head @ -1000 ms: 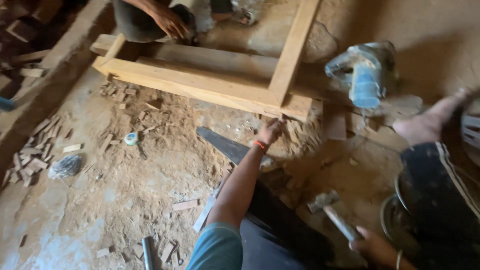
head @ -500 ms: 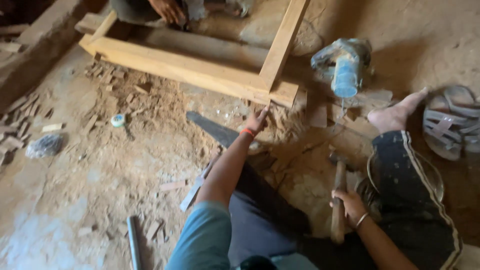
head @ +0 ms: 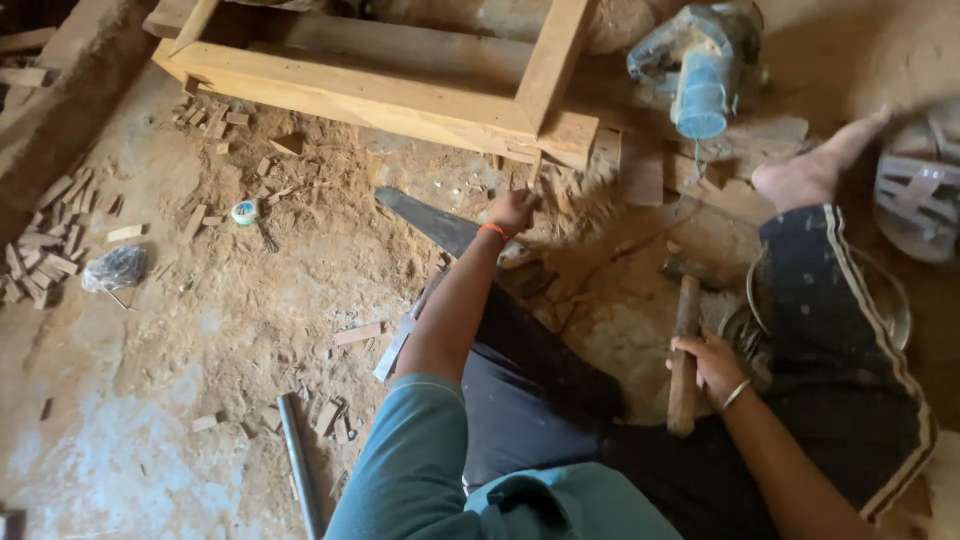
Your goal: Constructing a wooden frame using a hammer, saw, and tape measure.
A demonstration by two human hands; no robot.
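My left hand [head: 514, 211], with an orange band at the wrist, reaches out to the wood chips and sawdust just below the corner of a pale wooden frame [head: 380, 95]. Its fingers are curled down into the chips; whether they hold anything is hidden. My right hand [head: 708, 366] grips the wooden handle of a hammer [head: 685, 340], head pointing away from me, resting low over the dirt beside my right leg. A dark saw blade [head: 430, 220] lies on the ground just left of my left forearm.
A blue and grey power tool [head: 700, 80] lies right of the frame. My bare foot [head: 810, 175] and a sandal [head: 920, 190] are at the right. A small tape roll [head: 245, 212], a plastic bag [head: 115, 268], stacked wood offcuts [head: 45, 250] and a metal rod [head: 300, 465] lie on the dirt.
My right hand has brought the hammer in from the lower right toward the middle. My left hand stays at the chips by the frame corner. Another person's hand at the frame has left view.
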